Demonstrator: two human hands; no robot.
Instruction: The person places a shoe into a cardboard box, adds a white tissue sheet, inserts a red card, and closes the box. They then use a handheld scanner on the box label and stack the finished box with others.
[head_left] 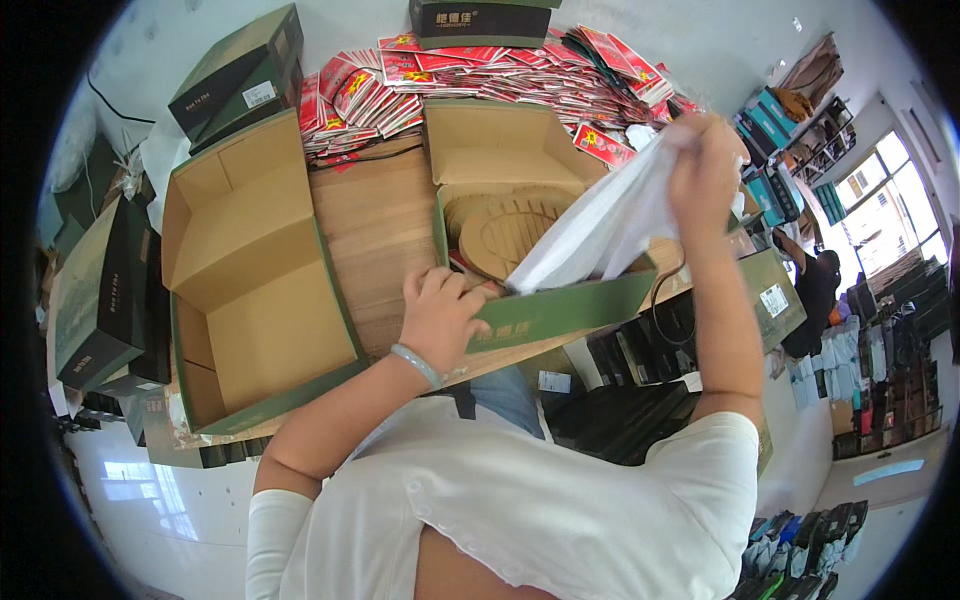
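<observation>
A green shoe box (560, 315) with a brown inside stands open on the table in front of me, its lid (500, 140) folded back. In it lies a tan, rounded thing with a row of ridges (500, 235), resembling a shoe sole; the paper hides part of it. My right hand (705, 175), blurred by motion, is raised above the box's right side, closed on the upper end of a sheet of white tissue paper (610, 215). The sheet's lower end hangs into the box. My left hand (440, 315) grips the box's near left corner, thumb outside the front wall.
Another open green box (270, 340) stands to the left, its inside bare. Many red printed cards (480, 80) are heaped along the back. Closed dark boxes (240, 80) stand at the far left and left edge. More boxes (620, 390) are below the table; a person (815, 290) is at the right.
</observation>
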